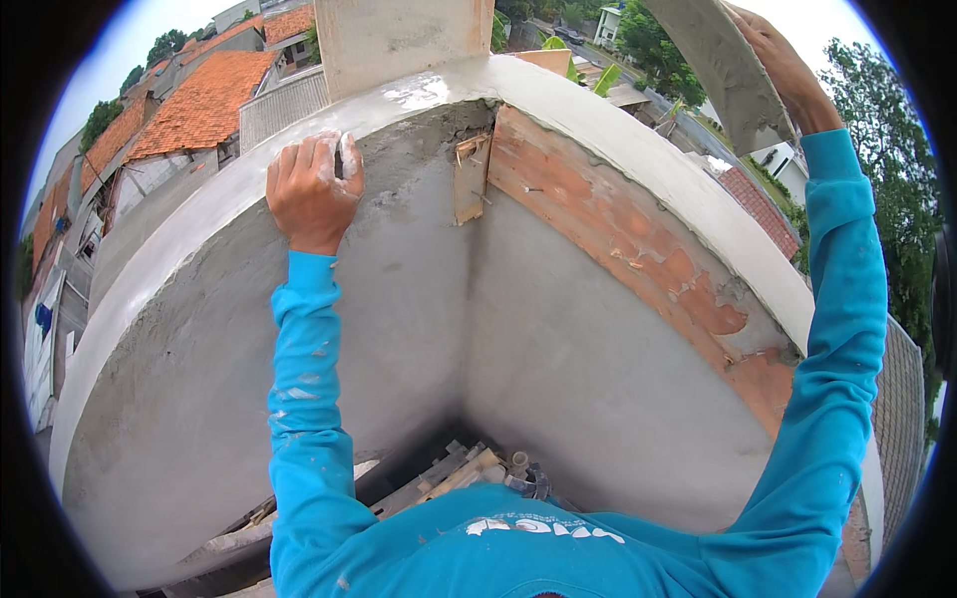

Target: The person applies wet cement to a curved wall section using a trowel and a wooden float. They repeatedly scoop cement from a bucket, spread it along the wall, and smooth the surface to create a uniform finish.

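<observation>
My left hand (315,189) rests on the rim of the grey plastered wall (229,299), its fingers curled over the top edge and white dust on the thumb and fingertips. Raised at the upper right, my right hand (781,62) grips the edge of a wide, cement-coated board (726,70), which is held up beyond the right wall. Its far end is cut off by the picture's edge. A reddish-brown plank (608,224), with peeling patches and nails, runs along the top of the right wall. A small wood block (472,181) with nails sits in the corner.
A concrete pillar (404,45) rises behind the corner. Scrap timber (454,476) and a pipe end (519,459) lie low between the walls. Orange tiled roofs (204,100) stand beyond the left wall; trees (882,149) and a tiled roof (758,211) lie to the right.
</observation>
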`<state>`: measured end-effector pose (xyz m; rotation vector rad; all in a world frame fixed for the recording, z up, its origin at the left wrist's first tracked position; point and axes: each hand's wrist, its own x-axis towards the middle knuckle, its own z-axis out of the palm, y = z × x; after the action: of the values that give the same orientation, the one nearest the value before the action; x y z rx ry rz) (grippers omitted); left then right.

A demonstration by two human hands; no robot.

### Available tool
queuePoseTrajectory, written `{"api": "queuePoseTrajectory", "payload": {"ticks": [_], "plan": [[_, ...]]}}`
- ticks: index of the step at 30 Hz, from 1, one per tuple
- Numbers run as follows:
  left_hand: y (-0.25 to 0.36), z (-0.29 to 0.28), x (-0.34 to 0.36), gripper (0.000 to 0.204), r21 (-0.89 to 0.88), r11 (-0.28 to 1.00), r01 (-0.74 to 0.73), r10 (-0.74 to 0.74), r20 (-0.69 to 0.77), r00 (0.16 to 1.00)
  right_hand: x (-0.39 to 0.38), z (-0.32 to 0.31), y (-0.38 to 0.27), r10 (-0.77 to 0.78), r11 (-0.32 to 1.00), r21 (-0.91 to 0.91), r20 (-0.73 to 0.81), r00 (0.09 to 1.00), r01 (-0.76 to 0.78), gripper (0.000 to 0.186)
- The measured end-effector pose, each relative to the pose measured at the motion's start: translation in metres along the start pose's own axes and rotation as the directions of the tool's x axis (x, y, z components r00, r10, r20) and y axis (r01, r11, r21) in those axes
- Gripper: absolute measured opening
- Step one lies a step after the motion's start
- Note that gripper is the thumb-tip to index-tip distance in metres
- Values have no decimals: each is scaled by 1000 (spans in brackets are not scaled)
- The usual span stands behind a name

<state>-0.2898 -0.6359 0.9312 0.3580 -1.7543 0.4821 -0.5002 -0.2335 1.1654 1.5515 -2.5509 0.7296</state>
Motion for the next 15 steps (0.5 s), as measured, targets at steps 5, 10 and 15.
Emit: {"api": "queuePoseTrajectory", "payload": {"ticks": [5, 10, 15], "plan": [[2, 0, 1, 16, -58, 998, -2, -2, -73, 997, 91, 56, 16, 27, 999, -24, 140, 990, -24, 67], [1, 4, -1, 16, -76, 997, 9, -14, -67, 998, 160, 121, 17, -21, 966, -256, 94, 995, 45, 73], [0, 4, -1, 16, -94, 995, 17, -25, -79, 997, 211, 150, 15, 74, 950, -311, 108, 991, -37, 75]]}}
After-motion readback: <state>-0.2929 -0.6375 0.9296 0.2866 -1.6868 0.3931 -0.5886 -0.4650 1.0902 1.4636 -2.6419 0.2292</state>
